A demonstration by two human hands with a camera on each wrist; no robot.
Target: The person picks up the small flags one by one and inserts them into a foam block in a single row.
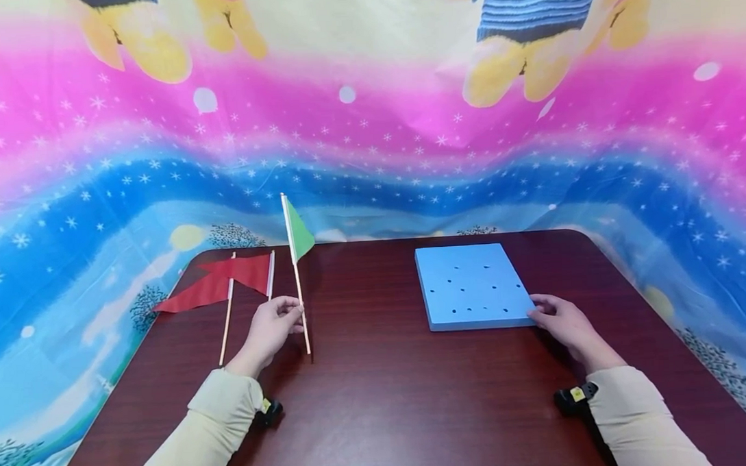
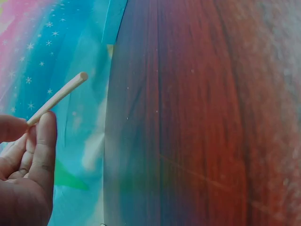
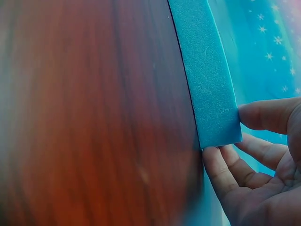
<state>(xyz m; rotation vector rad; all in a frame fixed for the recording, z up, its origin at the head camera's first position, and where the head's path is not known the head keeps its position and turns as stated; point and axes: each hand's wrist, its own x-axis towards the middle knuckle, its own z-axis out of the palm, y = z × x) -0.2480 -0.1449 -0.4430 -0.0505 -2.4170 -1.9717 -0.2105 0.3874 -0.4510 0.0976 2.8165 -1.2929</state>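
Note:
My left hand [image 1: 271, 329] pinches the thin wooden stick of a small green flag [image 1: 301, 234] between thumb and fingers. The flag stands nearly upright, its lower end close over the table. In the left wrist view, the bare stick end [image 2: 70, 89] juts out past the fingertips. A light blue foam board [image 1: 473, 284] with several small holes in its top lies flat at the right. At its near right corner, my right hand [image 1: 561, 322] holds it, thumb at the top edge and fingers against the side. The right wrist view shows the board's edge [image 3: 207, 75] beside those fingers.
Two red flags [image 1: 196, 292] on sticks lie at the left of the dark wooden table [image 1: 379, 411], partly behind my left hand. A patterned cloth [image 1: 370, 137] hangs along the table's back and sides.

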